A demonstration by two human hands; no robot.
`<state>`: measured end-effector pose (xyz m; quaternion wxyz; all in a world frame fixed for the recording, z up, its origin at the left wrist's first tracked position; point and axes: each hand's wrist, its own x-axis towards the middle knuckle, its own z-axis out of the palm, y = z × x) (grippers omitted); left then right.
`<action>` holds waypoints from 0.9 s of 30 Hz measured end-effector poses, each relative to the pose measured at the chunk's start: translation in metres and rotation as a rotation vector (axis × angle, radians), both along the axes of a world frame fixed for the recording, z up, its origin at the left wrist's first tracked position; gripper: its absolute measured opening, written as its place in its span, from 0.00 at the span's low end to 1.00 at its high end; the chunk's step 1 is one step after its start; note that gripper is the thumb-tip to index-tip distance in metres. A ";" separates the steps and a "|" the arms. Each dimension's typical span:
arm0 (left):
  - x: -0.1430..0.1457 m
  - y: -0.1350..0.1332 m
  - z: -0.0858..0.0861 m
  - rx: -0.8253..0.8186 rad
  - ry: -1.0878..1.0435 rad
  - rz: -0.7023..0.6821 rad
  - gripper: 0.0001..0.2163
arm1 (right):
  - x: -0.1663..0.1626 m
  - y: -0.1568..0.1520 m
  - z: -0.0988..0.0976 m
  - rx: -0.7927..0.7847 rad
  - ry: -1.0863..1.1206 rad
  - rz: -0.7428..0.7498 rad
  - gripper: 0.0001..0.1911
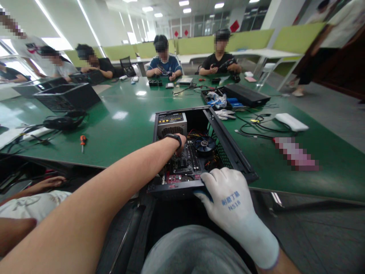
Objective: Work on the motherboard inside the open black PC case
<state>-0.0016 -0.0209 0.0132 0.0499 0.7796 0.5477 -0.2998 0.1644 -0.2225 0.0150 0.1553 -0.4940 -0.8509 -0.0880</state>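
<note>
An open black computer case [228, 142] lies on the green table [128, 125] in front of me, with a motherboard [185, 163], a fan [204, 144] and a grey power supply [171, 123] inside. My bare left hand [180, 146], a black band on its wrist, reaches down into the case onto the motherboard; its fingers are hidden from view. My right hand [228, 196], in a white glove, grips the near edge of the case.
A small orange screwdriver [82, 140] lies on the table to the left, near black cables [61, 122] and another open case [68, 97]. White gloves [225, 113], cables and a white box [291, 121] sit to the right. Several people work at the far side.
</note>
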 end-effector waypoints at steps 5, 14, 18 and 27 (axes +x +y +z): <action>0.000 -0.002 0.002 0.001 0.020 -0.014 0.31 | 0.000 0.000 -0.001 0.002 0.004 -0.001 0.14; 0.000 0.001 -0.002 0.005 0.004 -0.017 0.30 | 0.000 0.000 -0.001 -0.020 0.008 -0.006 0.14; 0.001 -0.001 0.000 0.022 -0.018 0.013 0.31 | 0.000 0.000 0.000 -0.013 0.010 -0.008 0.14; 0.001 -0.003 0.000 -0.002 -0.057 0.015 0.27 | -0.001 -0.001 0.001 0.005 0.005 -0.013 0.14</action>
